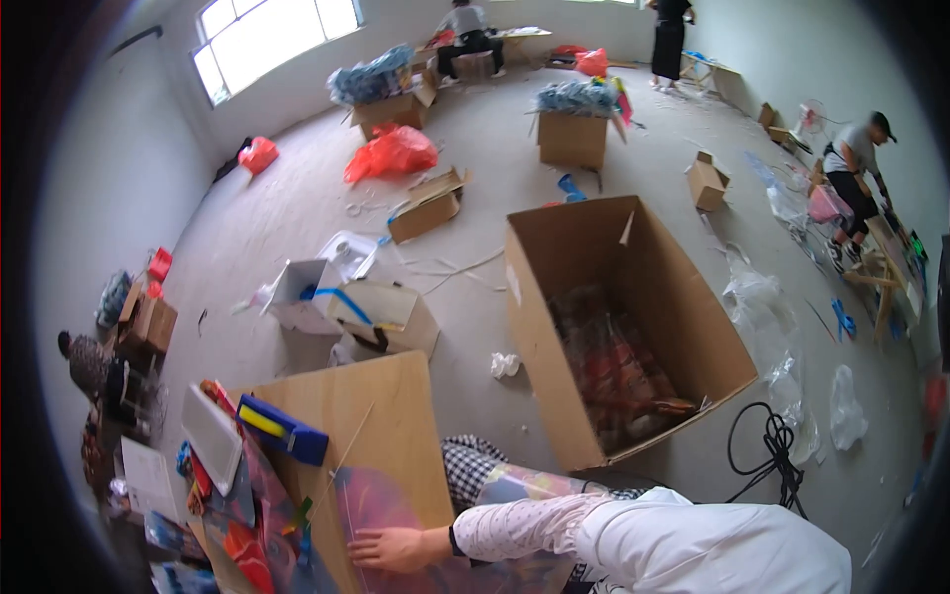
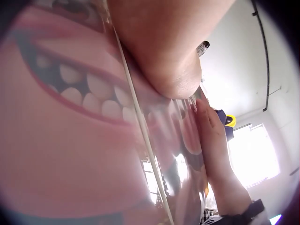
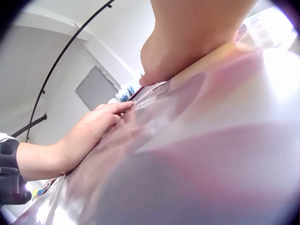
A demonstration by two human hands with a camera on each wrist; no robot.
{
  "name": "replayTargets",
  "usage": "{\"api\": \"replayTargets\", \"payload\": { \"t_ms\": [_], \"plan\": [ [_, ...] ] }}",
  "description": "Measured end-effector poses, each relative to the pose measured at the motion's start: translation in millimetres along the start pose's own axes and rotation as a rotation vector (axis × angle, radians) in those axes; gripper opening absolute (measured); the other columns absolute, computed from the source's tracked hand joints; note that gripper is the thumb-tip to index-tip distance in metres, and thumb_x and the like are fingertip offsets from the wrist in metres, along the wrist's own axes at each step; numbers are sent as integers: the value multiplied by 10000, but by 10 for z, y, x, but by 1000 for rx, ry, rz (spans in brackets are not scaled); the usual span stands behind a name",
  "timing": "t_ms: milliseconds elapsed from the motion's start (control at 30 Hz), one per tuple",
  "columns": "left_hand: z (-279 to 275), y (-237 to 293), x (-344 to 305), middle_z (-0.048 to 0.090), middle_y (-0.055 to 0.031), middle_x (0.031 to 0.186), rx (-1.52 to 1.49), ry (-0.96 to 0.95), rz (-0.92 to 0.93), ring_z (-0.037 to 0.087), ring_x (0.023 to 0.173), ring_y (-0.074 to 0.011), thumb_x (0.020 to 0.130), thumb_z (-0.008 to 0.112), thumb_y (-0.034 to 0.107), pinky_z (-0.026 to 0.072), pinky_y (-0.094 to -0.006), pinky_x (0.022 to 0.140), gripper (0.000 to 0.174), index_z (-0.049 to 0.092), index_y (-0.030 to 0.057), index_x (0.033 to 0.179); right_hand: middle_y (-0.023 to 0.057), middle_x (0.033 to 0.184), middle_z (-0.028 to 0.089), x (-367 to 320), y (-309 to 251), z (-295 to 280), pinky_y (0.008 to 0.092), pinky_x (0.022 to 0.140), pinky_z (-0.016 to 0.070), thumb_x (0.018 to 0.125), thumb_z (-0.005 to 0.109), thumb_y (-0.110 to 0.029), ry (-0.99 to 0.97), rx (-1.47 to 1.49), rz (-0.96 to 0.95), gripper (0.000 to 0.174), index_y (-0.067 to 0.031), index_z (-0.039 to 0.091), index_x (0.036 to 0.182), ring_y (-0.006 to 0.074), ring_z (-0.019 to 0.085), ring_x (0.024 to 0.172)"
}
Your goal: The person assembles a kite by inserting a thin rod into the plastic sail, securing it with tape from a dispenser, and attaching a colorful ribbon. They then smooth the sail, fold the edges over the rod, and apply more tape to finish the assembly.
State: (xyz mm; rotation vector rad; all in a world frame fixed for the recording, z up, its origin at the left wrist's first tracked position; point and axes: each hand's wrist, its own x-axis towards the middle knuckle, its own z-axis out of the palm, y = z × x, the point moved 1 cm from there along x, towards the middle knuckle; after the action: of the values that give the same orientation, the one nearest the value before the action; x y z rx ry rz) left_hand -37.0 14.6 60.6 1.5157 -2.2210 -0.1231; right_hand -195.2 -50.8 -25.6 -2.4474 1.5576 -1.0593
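Note:
A glossy plastic sheet printed in pink and purple [image 1: 371,495] lies over the wooden tabletop [image 1: 391,396]. My right hand [image 1: 401,547] rests flat on it with the fingers straight. In the left wrist view, the sheet's print shows a large smiling mouth [image 2: 89,91], with a thin pale strip [image 2: 140,119] running across it. The head view does not show my left hand; in the right wrist view, the left hand [image 3: 89,136] lies on the sheet, fingers extended. The two hands are close together on the wrinkled plastic.
A blue tape dispenser [image 1: 284,431] with yellow tape stands on the tabletop beside a white tray [image 1: 211,436]. Right of the table is a large open carton [image 1: 539,327] holding plastic-wrapped items. Black cable [image 1: 777,455] lies coiled on the floor. Other people work farther off.

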Motion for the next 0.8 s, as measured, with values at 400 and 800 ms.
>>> {"api": "replayTargets", "payload": {
  "t_ms": [400,800],
  "plan": [
    [347,-481,18,511,-212,1363,34,34,-5,479,1277,-400,863,567,88,379,-505,1093,543,525,-14,1395,107,1462,527,80,-29,-324,453,1207,269,913,613,-416,-118,-83,-3,613,-15,550,1371,261,425,1415],
    [350,-458,-18,491,-191,1395,16,29,-47,455,1317,-386,897,552,109,372,-505,1113,519,521,-9,1401,123,1494,499,95,-59,-408,455,1222,270,964,598,-394,-166,-89,32,594,8,532,1396,265,401,1436]
  ]
}}
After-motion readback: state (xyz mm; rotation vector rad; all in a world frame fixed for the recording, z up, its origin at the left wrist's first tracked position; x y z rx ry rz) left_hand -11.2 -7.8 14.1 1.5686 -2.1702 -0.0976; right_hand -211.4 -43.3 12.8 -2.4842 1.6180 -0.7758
